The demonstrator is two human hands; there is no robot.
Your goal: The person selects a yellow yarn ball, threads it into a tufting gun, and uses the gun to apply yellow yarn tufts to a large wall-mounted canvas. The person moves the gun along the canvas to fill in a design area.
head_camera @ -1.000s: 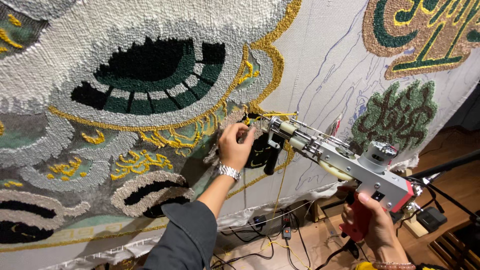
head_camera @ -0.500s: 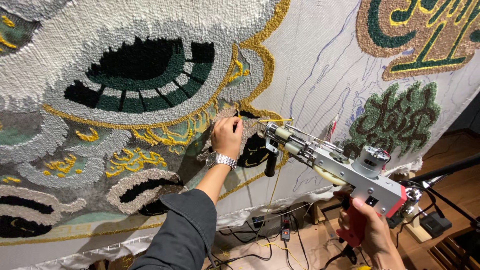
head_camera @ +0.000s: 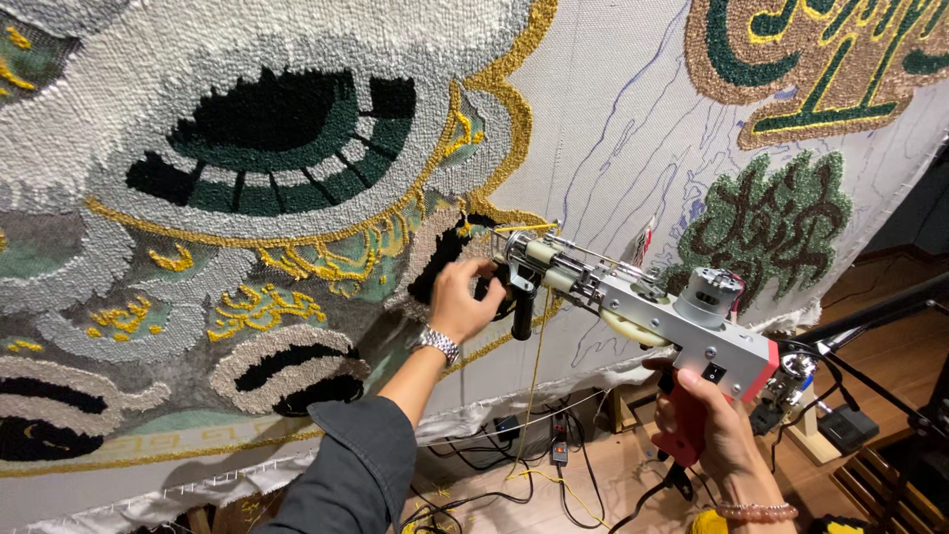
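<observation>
1. A large tufted rug is stretched upright on white backing cloth; grey, dark green, black and gold pile is seen at left, bare cloth with blue drawn lines at centre.
2. A tufting gun is held against the cloth just beside the gold border; yellow yarn hangs below it.
3. The right hand is wrapped around the red rear grip, fingers closed.
4. The left hand is curled around the black front handle; a metal wristwatch is worn.
</observation>
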